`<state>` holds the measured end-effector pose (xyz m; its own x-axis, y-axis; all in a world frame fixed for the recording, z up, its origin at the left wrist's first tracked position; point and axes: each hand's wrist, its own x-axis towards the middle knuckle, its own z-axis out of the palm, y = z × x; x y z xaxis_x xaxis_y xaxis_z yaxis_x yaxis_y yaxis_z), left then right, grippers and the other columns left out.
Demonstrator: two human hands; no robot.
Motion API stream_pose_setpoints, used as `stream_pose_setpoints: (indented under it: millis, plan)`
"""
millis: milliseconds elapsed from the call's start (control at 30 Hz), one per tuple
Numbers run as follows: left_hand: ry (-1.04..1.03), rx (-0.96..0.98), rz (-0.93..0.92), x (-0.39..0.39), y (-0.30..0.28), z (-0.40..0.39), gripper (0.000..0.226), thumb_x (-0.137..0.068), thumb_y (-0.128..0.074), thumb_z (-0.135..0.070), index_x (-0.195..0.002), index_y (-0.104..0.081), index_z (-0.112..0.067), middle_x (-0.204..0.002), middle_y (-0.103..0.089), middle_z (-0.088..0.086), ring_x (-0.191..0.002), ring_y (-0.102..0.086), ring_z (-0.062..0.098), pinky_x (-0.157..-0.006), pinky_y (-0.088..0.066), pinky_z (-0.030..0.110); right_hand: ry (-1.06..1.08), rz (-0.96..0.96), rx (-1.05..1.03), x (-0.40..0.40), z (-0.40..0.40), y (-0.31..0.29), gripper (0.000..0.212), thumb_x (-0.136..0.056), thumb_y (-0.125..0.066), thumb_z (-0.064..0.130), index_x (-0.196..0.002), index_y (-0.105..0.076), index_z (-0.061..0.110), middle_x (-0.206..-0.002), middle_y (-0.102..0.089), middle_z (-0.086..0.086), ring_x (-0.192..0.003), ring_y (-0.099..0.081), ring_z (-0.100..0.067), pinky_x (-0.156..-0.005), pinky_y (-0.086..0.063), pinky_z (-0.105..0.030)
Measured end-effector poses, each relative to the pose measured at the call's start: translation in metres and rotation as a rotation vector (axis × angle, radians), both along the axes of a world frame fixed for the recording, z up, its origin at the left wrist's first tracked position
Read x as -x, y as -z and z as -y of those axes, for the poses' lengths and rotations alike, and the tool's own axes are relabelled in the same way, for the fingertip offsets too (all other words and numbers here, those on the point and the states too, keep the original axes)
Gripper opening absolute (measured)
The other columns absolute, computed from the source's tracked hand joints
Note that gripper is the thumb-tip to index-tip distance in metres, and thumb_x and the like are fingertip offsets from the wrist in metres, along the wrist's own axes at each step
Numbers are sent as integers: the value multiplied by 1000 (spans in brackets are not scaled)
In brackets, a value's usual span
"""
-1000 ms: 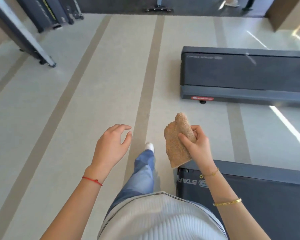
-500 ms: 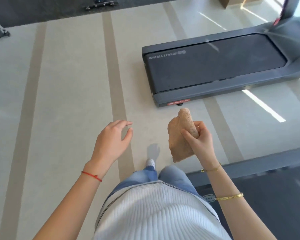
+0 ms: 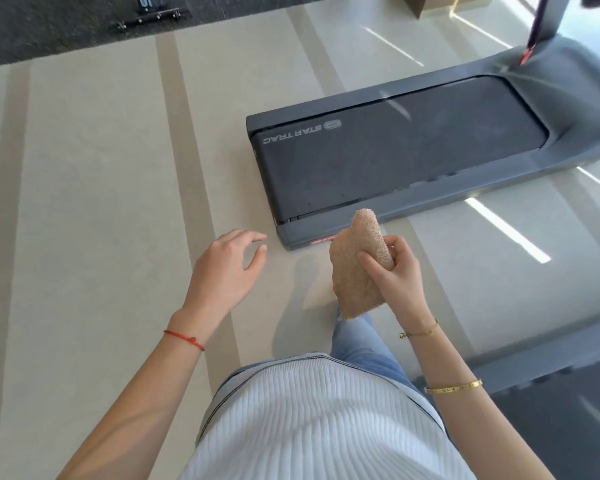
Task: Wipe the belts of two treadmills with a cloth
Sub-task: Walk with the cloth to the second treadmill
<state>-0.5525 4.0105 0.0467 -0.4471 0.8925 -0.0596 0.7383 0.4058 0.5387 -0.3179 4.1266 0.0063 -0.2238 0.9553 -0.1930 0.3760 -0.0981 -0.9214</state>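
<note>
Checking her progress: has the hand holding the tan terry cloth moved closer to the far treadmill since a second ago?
Yes. The right hand with the tan terry cloth is now nearer the dark grey treadmill's rear corner.

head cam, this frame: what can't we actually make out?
- Head view: grey treadmill ahead, its console end blurred and cut by the top-right edge.
- Second dark treadmill: mostly cut by the right edge, blurred.
- Red label on the near treadmill's rail: half hidden behind the tan terry cloth held in the right hand.
</note>
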Motion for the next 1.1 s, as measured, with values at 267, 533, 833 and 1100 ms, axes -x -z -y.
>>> stream_pose_setpoints:
  millis: [267,533,833,1100]
  plan:
    - [-139,-41,3,-4,-6,-159,24,-98,-56,-24,-117,-70,-20,-118,-69,-2,-109,-64,21,-87,-53,37,-211,39,-5,7,-196,-10,19,-86,-72,17,-99,-58,16,-88,-62,9,-76,-56,-2,-71,-47,-24]
    - [-280,-32,46,17,3,-262,23,-97,-57,-22,-116,-70,-18,-120,-69,-4,-111,-64,20,-90,-51,36,-314,42,3,70,-329,-5,21,-85,-71,22,-100,-57,18,-87,-60,15,-73,-54,7,-63,-43,-9]
    - [-364,-33,22,98,39,-362,25,-98,-55,-19,-117,-70,-17,-120,-70,0,-112,-63,22,-92,-52,37,-381,78,97,167,-436,32,22,-85,-71,25,-102,-58,21,-91,-62,16,-78,-59,5,-67,-46,-16]
    - [-416,-68,-23,168,106,-440,27,-97,-56,-15,-120,-69,-12,-119,-70,4,-111,-64,24,-91,-50,34,-425,100,197,248,-522,89,23,-87,-70,26,-104,-57,19,-98,-64,8,-92,-64,-11,-73,-54,-29]
